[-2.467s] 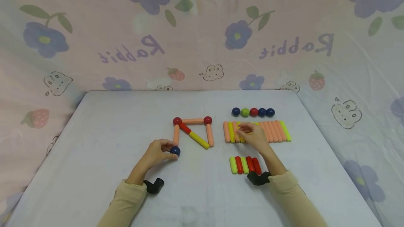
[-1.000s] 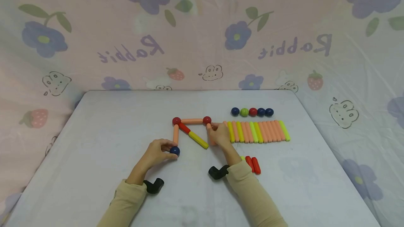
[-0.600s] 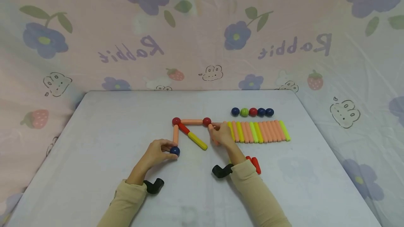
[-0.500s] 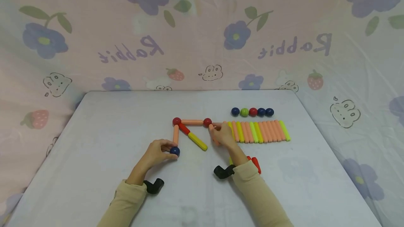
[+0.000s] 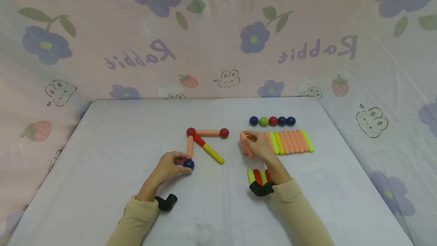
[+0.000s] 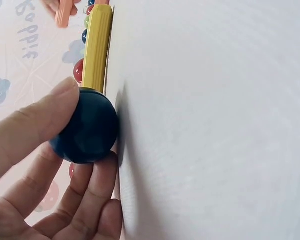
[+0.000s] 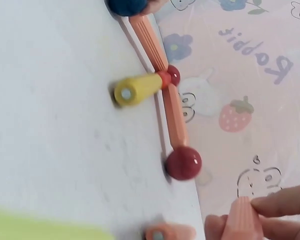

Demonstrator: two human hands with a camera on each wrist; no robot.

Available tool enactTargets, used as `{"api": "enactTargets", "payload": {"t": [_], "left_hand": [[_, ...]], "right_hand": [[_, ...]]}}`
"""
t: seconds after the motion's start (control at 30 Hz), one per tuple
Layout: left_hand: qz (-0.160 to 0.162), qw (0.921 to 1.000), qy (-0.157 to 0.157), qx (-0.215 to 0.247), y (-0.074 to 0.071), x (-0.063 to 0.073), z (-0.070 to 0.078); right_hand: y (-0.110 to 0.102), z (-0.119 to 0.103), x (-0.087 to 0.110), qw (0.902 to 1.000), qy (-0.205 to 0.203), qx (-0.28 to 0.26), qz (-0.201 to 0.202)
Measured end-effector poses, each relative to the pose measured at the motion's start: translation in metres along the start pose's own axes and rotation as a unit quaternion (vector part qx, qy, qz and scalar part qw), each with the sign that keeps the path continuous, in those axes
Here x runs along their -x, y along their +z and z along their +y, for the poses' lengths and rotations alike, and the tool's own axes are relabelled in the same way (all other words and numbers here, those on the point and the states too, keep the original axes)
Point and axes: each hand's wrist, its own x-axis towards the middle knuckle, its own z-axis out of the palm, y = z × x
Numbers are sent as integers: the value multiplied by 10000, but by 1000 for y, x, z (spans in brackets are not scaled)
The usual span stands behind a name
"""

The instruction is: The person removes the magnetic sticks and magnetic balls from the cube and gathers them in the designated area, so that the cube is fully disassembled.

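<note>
My left hand (image 5: pixel 170 165) pinches a blue ball (image 5: pixel 189 164) at the near end of a peach rod (image 5: pixel 190 147); the left wrist view shows thumb and fingers around that ball (image 6: pixel 87 127). From a red ball (image 5: pixel 190 132) this rod runs toward me, another peach rod (image 5: pixel 208 133) leads right to a second red ball (image 5: pixel 224 133), and a short red rod (image 5: pixel 199 140) joined to a yellow rod (image 5: pixel 213 153) slants between. My right hand (image 5: pixel 262 148) holds a loose peach rod (image 7: pixel 244 222) at the left end of the rod row, partly covering it.
Peach, yellow and green rods (image 5: pixel 293 142) lie side by side on the right of the white table (image 5: pixel 102 170). Behind them is a line of blue, green and red balls (image 5: pixel 273 121). Short green and red rods (image 5: pixel 257 177) sit nearer, partly behind the right wrist's black mount (image 5: pixel 261 189).
My right hand went from the rod row to the peach rod below the right red ball, took it off that ball and carried it right to the row. The left hand has stayed put.
</note>
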Motion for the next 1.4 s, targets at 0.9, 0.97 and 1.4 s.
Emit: {"api": "enactTargets", "payload": {"t": [0.9, 0.97, 1.4], "left_hand": [[13, 10000, 21, 43, 1, 0, -3], [-23, 10000, 20, 43, 1, 1, -2], [11, 10000, 25, -21, -1, 0, 0]], "right_hand": [[-139, 89, 17, 9849, 1051, 126, 1373], [-147, 98, 14, 9829, 1221, 58, 1380], [-167, 127, -17, 9660, 2145, -195, 1428]]}}
